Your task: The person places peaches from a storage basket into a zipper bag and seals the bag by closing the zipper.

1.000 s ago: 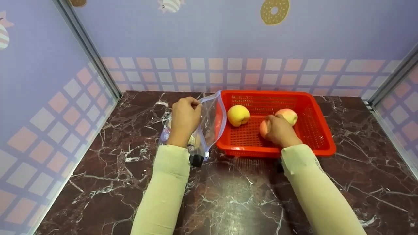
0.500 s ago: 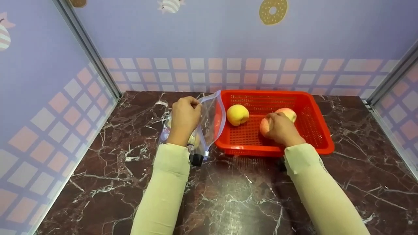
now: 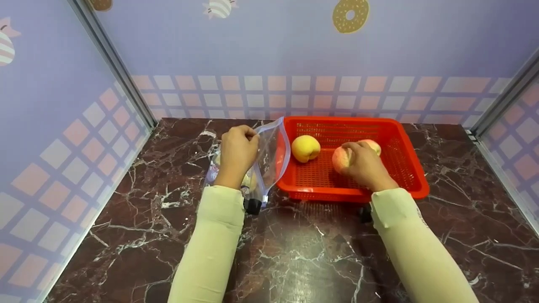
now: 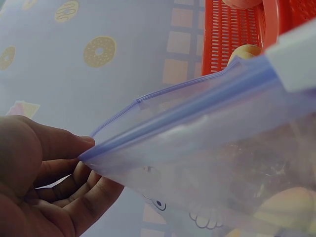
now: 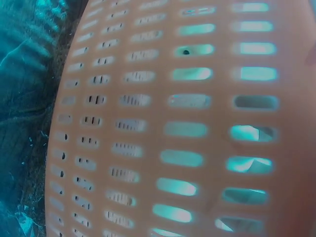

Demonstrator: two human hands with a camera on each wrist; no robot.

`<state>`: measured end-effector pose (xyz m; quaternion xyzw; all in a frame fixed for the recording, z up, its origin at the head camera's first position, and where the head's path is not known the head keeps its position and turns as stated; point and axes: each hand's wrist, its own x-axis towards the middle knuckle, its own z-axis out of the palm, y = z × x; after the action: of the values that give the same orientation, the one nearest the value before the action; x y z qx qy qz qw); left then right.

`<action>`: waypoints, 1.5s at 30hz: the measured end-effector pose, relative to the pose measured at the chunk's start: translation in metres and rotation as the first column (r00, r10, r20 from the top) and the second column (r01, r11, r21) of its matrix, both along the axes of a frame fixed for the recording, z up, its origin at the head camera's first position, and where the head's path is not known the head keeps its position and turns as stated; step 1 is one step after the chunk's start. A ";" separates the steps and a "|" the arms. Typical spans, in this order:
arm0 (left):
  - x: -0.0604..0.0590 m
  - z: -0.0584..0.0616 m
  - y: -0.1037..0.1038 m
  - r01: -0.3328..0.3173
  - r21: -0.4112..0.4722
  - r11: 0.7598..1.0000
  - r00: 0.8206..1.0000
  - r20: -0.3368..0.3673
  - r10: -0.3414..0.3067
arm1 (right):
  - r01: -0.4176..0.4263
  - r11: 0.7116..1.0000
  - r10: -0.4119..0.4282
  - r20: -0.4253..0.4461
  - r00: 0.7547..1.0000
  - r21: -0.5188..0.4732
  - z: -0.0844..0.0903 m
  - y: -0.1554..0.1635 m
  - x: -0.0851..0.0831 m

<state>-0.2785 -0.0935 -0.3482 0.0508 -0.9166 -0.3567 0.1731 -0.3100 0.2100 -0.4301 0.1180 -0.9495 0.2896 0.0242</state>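
At the left, my left hand (image 3: 238,147) pinches the rim of a clear zip bag (image 3: 269,162) between thumb and fingers. In the left wrist view, the bag's purple zip strip (image 4: 187,123) runs from the fingertips to a white slider (image 4: 296,59). The mouth gapes toward the basket, and a pale yellow round thing (image 4: 291,207) shows through the plastic. My right hand (image 3: 367,167) grips a pinkish apple (image 3: 340,160) inside the red basket (image 3: 353,195). A second reddish apple (image 3: 372,146) sits partly hidden behind that hand, and a yellow apple (image 3: 305,148) lies at the basket's left.
The slotted basket wall (image 5: 219,143) fills most of the right wrist view and hides the right hand there. Everything stands on a dark marbled table (image 3: 294,252). Patterned wall panels (image 3: 261,50) close off the back and both sides.
The right hand has shifted slightly, and more of the apple it grips now shows, a little higher and to the left. The left hand keeps its pinch on the bag.
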 end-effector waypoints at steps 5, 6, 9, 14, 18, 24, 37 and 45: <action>0.000 0.001 0.000 -0.002 0.006 1.000 1.000 0.003 0.002 | -0.002 1.000 0.003 0.006 1.000 -0.028 0.002 0.000 0.003; 0.000 0.001 0.001 -0.003 0.007 1.000 1.000 0.004 0.003 | -0.003 0.999 0.004 0.007 1.000 -0.033 0.003 0.000 0.003; 0.000 0.001 0.001 -0.004 0.011 1.000 1.000 0.004 0.004 | -0.006 0.999 0.006 0.003 1.000 -0.046 0.004 -0.001 0.005; 0.000 0.000 0.001 0.000 0.016 1.000 1.000 0.003 0.000 | -0.005 0.998 0.005 -0.004 1.000 -0.057 0.008 -0.002 0.008; 0.000 -0.001 0.001 0.004 0.012 1.000 1.000 -0.009 -0.004 | -0.014 0.998 0.014 0.001 1.000 -0.067 0.009 -0.002 0.010; 0.000 -0.001 0.001 0.010 0.015 1.000 1.000 -0.002 -0.010 | -0.017 0.993 0.018 0.006 1.000 -0.117 0.012 -0.005 0.014; 0.001 0.000 0.002 0.011 0.005 1.000 1.000 0.010 -0.011 | -0.025 0.977 0.034 0.039 0.999 -0.211 0.016 -0.007 0.020; 0.000 -0.001 0.003 0.013 0.002 1.000 1.000 -0.005 -0.013 | -0.037 0.967 0.052 0.055 0.997 -0.254 0.019 -0.011 0.023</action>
<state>-0.2785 -0.0906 -0.3494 0.0440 -0.9162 -0.3588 0.1731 -0.2874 0.1994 -0.4111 0.1264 -0.9023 0.4121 0.0033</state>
